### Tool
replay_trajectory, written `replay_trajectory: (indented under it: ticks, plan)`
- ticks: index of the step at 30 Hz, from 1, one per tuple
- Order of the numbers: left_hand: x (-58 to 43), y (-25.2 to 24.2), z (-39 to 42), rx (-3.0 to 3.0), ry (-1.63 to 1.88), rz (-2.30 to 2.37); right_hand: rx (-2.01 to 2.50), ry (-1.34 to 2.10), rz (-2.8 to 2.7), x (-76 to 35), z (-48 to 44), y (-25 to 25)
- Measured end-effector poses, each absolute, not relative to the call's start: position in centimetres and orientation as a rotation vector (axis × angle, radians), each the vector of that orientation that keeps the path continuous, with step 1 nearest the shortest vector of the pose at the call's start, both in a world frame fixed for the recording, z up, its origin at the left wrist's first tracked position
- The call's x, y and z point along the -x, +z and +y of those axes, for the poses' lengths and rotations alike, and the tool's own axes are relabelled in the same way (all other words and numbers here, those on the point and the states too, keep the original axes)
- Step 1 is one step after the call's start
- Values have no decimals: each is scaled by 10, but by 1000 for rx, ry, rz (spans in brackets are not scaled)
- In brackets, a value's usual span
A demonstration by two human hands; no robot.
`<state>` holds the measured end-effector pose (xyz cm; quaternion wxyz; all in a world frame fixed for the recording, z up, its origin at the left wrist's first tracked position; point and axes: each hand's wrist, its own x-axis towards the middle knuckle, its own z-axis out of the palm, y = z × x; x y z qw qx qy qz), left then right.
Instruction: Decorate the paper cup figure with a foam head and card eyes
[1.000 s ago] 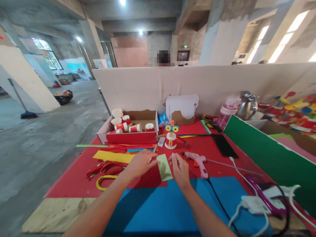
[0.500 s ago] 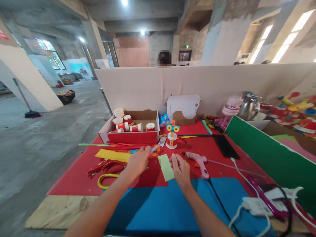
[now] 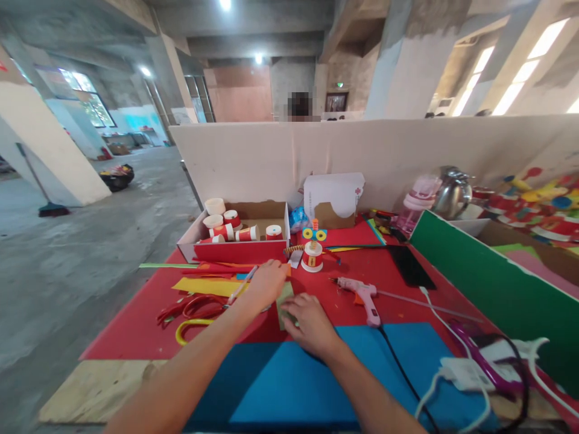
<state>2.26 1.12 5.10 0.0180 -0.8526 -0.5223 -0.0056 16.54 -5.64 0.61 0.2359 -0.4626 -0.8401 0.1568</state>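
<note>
A small pale green paper [image 3: 284, 307] lies on the red sheet between my hands. My left hand [image 3: 270, 282] reaches over its far end, fingers stretched to the right near an orange paper strip [image 3: 286, 271]. My right hand [image 3: 308, 319] rests on the paper's right side, fingers apart and slightly bent. A pale pen [image 3: 243, 284] lies beside my left hand on the paper strips. Beyond my hands stands a paper-cup figure [image 3: 312, 258] with yellow ring eyes and coiled arms. The pink glue gun [image 3: 362, 295] lies right of my right hand.
Scissors with yellow handles [image 3: 192, 328] and red-handled scissors [image 3: 199, 306] lie at left. A box [image 3: 242, 250] of paper cups stands behind. At right are a phone [image 3: 411, 268], cables, a power strip [image 3: 470, 371] and a green-sided box [image 3: 474, 271]. A white partition [image 3: 253, 157] closes the back.
My left hand has let go of the pen, which now lies to its left. My right hand has opened and moved left onto the green paper, which has shifted left.
</note>
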Motion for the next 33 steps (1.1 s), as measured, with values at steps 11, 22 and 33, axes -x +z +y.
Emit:
replay_trajectory:
  ticks: [11, 22, 33]
  plan:
    - [-84, 31, 55, 2450, 31, -2036, 1331, 424, -2258, -169, -47, 3]
    - [-67, 45, 24, 2404, -56, -1869, 1353, 408, -2267, -170, -46, 0]
    - [1, 50, 14, 2701, -1288, -1664, 1345, 501, -1805, -182, -40, -2]
